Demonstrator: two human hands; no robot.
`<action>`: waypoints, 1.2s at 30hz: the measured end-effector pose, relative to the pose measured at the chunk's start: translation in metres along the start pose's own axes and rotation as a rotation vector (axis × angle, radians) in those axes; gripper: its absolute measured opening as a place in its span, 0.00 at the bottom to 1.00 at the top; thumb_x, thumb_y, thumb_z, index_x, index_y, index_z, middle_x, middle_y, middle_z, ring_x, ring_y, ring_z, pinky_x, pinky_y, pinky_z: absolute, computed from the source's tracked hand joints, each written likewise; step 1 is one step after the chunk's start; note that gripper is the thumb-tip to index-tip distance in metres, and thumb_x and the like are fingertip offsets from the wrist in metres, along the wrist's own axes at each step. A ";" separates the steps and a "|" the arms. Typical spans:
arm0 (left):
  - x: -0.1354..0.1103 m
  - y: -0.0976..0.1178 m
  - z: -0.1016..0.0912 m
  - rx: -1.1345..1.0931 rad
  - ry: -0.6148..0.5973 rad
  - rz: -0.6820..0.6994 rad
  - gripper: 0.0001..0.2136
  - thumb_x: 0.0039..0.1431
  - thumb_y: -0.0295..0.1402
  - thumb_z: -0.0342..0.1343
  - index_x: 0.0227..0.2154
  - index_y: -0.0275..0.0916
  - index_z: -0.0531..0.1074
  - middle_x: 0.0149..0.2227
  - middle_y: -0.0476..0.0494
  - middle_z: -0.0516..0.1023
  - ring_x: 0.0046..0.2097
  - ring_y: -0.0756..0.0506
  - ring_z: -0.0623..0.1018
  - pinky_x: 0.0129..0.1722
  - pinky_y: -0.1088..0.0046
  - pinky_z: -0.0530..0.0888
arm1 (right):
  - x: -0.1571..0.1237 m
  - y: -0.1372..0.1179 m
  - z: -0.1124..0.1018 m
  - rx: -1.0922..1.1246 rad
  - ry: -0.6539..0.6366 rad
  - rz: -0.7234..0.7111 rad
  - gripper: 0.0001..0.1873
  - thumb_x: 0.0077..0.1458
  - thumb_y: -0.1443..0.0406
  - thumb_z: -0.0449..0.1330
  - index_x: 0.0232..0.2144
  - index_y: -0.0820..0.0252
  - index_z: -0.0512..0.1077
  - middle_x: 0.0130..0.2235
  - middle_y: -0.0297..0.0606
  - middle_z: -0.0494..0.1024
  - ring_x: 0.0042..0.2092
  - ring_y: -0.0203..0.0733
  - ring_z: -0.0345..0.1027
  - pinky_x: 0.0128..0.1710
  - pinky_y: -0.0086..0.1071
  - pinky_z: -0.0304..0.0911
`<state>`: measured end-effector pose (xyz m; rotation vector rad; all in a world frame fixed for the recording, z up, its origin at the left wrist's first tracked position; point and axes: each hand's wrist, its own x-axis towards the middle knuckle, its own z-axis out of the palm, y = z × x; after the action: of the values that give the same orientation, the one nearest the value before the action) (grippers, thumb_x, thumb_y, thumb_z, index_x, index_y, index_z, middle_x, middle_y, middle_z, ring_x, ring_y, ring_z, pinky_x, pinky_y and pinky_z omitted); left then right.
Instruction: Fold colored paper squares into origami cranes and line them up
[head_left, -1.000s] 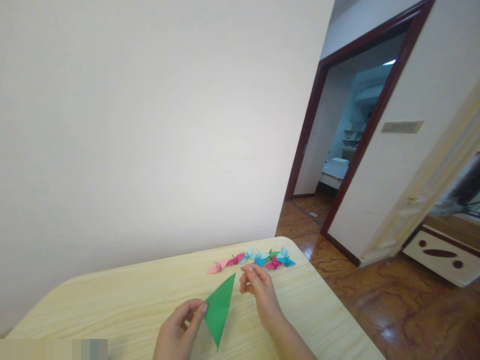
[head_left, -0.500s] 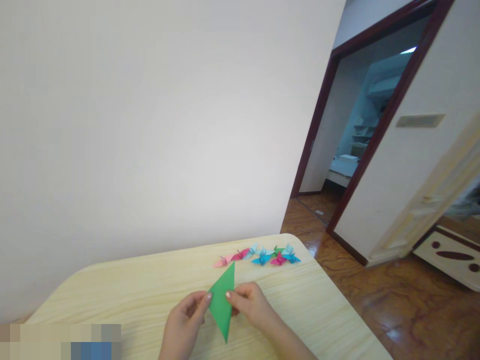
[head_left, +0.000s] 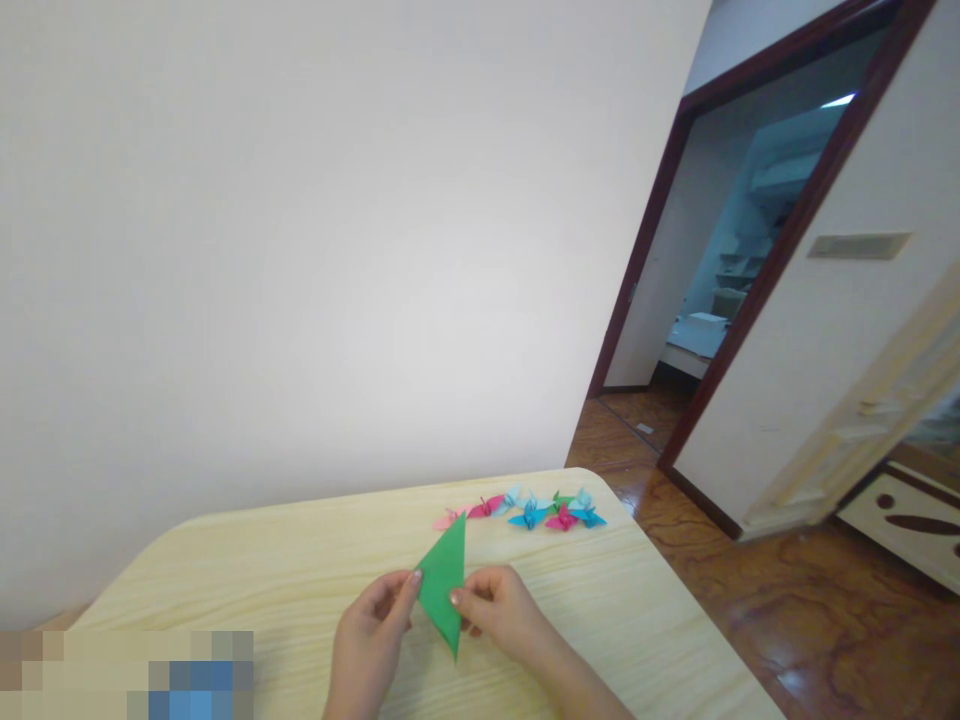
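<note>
A green sheet of origami paper (head_left: 442,580), folded to a triangle, is held up between my hands over the table. Its long edge faces right, with one tip pointing up and another down. My left hand (head_left: 375,620) pinches the left corner between thumb and fingers. On the right edge, my right hand (head_left: 495,608) grips the paper with its thumb in front and fingertips curled behind. Beyond the paper's upper tip lie several small folded paper cranes (head_left: 531,513) in pink, red, blue and green; the paper partly covers a pink one (head_left: 448,520).
The pale wood-grain table (head_left: 285,560) stands against a white wall (head_left: 337,250). Past its right edge are a brown patterned floor (head_left: 720,580), a doorway with a dark red frame (head_left: 645,250) and a low cabinet (head_left: 907,520). A pixelated patch covers the lower left corner.
The paper has turned slightly and its lower tip sits higher. My right thumb is a little lower on its edge. The whole view has shifted slightly.
</note>
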<state>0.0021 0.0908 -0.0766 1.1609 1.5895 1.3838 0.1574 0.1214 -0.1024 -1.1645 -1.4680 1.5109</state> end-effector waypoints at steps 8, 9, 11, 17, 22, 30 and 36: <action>0.005 -0.012 -0.001 0.024 -0.042 -0.002 0.22 0.40 0.54 0.56 0.23 0.37 0.74 0.19 0.48 0.75 0.21 0.47 0.73 0.22 0.74 0.70 | 0.009 0.007 -0.003 0.045 0.072 -0.035 0.16 0.43 0.57 0.61 0.18 0.65 0.71 0.15 0.29 0.67 0.18 0.29 0.56 0.18 0.22 0.50; 0.006 -0.015 -0.002 0.043 -0.047 0.018 0.22 0.42 0.54 0.54 0.23 0.37 0.74 0.20 0.47 0.76 0.22 0.46 0.73 0.22 0.73 0.70 | 0.009 0.007 -0.005 0.020 0.086 -0.027 0.14 0.43 0.58 0.61 0.18 0.65 0.71 0.15 0.29 0.67 0.18 0.28 0.56 0.18 0.22 0.50; 0.008 -0.020 -0.003 0.131 0.041 0.136 0.21 0.44 0.53 0.53 0.25 0.37 0.73 0.24 0.44 0.77 0.27 0.43 0.76 0.24 0.70 0.72 | 0.009 0.006 -0.009 -0.039 0.093 0.000 0.10 0.42 0.63 0.60 0.18 0.66 0.71 0.15 0.28 0.67 0.17 0.28 0.55 0.17 0.22 0.49; 0.005 -0.028 -0.002 0.748 0.073 0.890 0.11 0.50 0.32 0.56 0.38 0.49 0.73 0.45 0.46 0.77 0.49 0.39 0.71 0.51 0.56 0.57 | 0.000 0.008 -0.015 -0.303 -0.145 0.036 0.07 0.39 0.71 0.55 0.17 0.65 0.74 0.15 0.28 0.67 0.18 0.28 0.54 0.16 0.21 0.46; 0.001 -0.025 0.003 0.926 -0.160 0.849 0.05 0.50 0.31 0.58 0.24 0.49 0.74 0.30 0.55 0.80 0.47 0.38 0.72 0.55 0.48 0.36 | -0.002 0.007 -0.016 -0.415 -0.139 -0.043 0.08 0.39 0.70 0.56 0.21 0.64 0.76 0.17 0.29 0.69 0.20 0.30 0.56 0.18 0.22 0.49; 0.001 -0.013 -0.001 0.787 -0.300 0.423 0.07 0.52 0.34 0.54 0.23 0.47 0.75 0.28 0.52 0.80 0.38 0.42 0.76 0.52 0.46 0.50 | 0.004 -0.002 -0.018 -0.392 0.156 -0.136 0.05 0.37 0.72 0.59 0.20 0.65 0.75 0.22 0.34 0.74 0.24 0.33 0.62 0.23 0.24 0.55; 0.002 -0.012 0.000 0.638 -0.410 0.267 0.06 0.51 0.35 0.53 0.26 0.44 0.75 0.29 0.49 0.80 0.36 0.43 0.77 0.52 0.49 0.55 | 0.004 -0.006 -0.011 -0.193 0.236 -0.105 0.04 0.37 0.69 0.61 0.21 0.66 0.75 0.17 0.30 0.68 0.20 0.31 0.57 0.20 0.24 0.51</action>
<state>-0.0005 0.0927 -0.0884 1.9471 1.6494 0.7081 0.1661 0.1301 -0.0960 -1.3083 -1.5107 1.1383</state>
